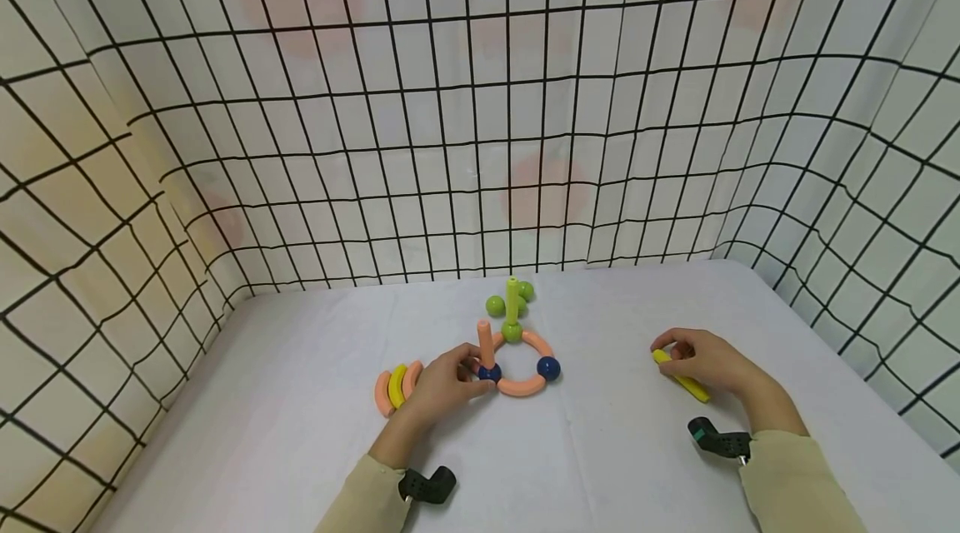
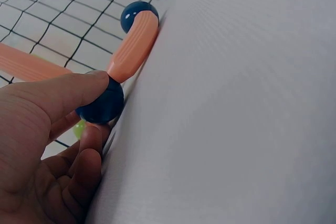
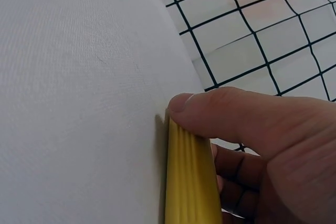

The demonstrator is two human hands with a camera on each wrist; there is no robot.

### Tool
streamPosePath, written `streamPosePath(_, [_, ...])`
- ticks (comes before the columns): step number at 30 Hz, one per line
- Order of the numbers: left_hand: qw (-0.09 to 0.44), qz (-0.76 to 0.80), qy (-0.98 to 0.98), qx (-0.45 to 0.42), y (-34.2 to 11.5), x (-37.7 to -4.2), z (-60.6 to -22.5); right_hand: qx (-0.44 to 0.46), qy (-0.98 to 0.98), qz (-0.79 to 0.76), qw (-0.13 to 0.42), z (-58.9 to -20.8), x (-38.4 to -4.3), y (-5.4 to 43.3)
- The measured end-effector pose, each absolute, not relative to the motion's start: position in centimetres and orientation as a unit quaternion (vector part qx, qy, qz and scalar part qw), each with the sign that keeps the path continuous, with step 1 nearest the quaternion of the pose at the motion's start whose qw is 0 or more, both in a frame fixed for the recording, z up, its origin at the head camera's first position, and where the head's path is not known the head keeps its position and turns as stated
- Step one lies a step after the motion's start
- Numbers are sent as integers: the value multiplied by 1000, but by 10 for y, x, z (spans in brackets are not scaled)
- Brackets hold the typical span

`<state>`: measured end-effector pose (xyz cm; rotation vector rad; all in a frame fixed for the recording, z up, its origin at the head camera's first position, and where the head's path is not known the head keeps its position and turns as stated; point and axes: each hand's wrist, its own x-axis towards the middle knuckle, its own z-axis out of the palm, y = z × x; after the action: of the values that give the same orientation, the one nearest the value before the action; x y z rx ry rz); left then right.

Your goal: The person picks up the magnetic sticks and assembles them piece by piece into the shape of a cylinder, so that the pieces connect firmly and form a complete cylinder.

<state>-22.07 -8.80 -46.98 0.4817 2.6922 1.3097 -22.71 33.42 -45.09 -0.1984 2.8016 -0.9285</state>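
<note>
My left hand (image 1: 444, 387) pinches a dark blue ball (image 2: 102, 103) between thumb and fingers. That ball is the left corner of a ring of curved orange pieces (image 1: 522, 387), and an orange rod (image 1: 486, 346) stands upright on it. Another blue ball (image 1: 548, 368) forms the ring's right corner. At the back corner, a green ball (image 1: 512, 331) carries an upright light green rod (image 1: 512, 300). Far to the right, my right hand (image 1: 701, 358) holds a yellow grooved stick (image 3: 191, 182) close to the table, thumb over its end and fingers behind.
Several loose green balls (image 1: 495, 306) lie behind the ring. Left of my left hand, curved orange pieces (image 1: 383, 393) and a yellow curved piece (image 1: 397, 386) sit side by side. A black wire grid (image 1: 480, 133) encloses the white table (image 1: 615, 466) at back and sides.
</note>
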Motion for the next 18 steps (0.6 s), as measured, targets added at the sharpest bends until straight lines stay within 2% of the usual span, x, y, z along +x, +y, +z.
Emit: streamPosePath(18, [58,433,886,156,-88,-221,-470,-76,942,-325,45,-445,-233,317])
